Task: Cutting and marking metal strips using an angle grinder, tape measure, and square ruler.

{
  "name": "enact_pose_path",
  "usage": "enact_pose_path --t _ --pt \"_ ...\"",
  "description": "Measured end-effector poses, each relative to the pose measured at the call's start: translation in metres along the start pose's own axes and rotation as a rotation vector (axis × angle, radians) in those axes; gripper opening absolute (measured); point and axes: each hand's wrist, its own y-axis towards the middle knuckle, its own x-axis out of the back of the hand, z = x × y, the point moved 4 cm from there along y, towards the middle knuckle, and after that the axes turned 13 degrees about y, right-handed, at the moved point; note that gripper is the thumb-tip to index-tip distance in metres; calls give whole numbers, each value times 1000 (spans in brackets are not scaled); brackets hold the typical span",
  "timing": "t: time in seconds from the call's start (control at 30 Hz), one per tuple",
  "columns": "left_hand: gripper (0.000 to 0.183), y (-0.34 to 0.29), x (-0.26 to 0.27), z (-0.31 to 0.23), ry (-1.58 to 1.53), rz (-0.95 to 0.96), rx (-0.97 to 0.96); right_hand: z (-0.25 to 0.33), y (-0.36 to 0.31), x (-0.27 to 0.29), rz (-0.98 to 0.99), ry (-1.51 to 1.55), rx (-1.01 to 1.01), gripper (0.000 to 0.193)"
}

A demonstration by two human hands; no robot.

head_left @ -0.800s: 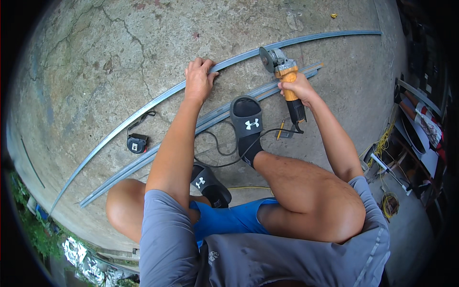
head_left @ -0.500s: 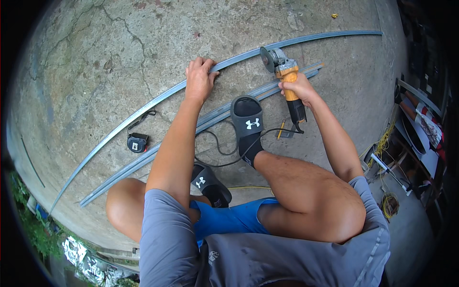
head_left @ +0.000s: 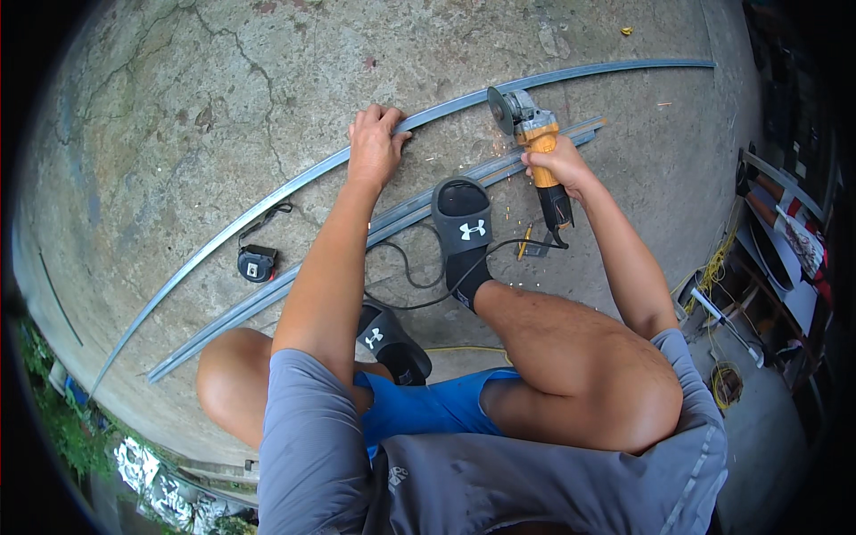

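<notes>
A long, thin metal channel [head_left: 446,108] lies across the concrete, its ends bent by the lens. My left hand [head_left: 374,147] is closed on it, fingers over the far edge and thumb on the near side. In my right hand [head_left: 562,168] is a yellow and black angle grinder [head_left: 539,141], gripped round its body. Its disc [head_left: 500,111] meets the channel to the right of my left hand. Small orange sparks [head_left: 501,143] fly from there toward my foot. The exact contact point is hidden behind the disc.
More metal channels [head_left: 406,212] lie nearer me, partly under my sandal [head_left: 463,214]. A tape measure [head_left: 257,263] sits left; a yellow pencil [head_left: 524,242] is near the grinder's black cord [head_left: 419,286]. Yellow cable [head_left: 713,267] and clutter stand at far right.
Sparks now scatter from the disc toward my foot and the near channels; none showed before. Both hands and the grinder have hardly moved.
</notes>
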Motion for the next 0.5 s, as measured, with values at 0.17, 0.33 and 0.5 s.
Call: enact_pose_path --t 0.17,0.33,0.5 --pt "27 0 0 0 0 7 5 3 -1 -2 0 -3 3 26" --pt "27 0 1 0 0 5 2 6 -2 -3 -4 20 1 28" --pt "27 0 0 -1 8 13 8 10 -2 -3 -11 9 2 28"
